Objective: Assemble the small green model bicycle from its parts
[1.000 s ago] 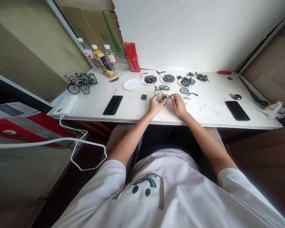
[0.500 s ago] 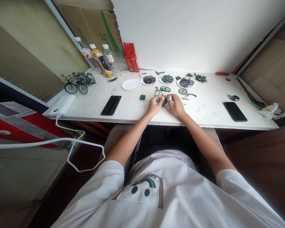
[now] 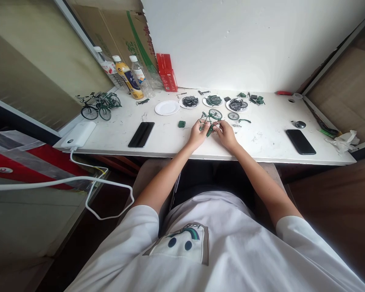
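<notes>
Between my two hands, over the front half of the table, is a small green model bicycle [image 3: 215, 114], partly built, with one spoked wheel pointing to the far side. My left hand [image 3: 198, 135] is closed around its near left part, and the fingers cover much of the frame. From the right, my right hand [image 3: 228, 136] pinches the bicycle near the wheel; whether a tiny part is also between those fingertips is hidden. A loose spoked wheel [image 3: 233, 116] and a thin green curved piece [image 3: 245, 121] lie just beyond my right hand. A small green block [image 3: 181, 124] rests left of my left hand.
Plates of black parts [image 3: 190, 101], green parts [image 3: 213, 100] and dark wheels [image 3: 237, 105] line the back, beside a bare white plate [image 3: 167, 108]. Finished model bicycles [image 3: 99, 107] stand left. Phones [image 3: 141, 134] [image 3: 301, 142] flank my arms. Bottles [image 3: 128, 77] stand back left.
The model bicycle has turned slightly, its wheel swinging a little to the right. My right fingers have shifted on it, and a pale strip seen by them no longer shows.
</notes>
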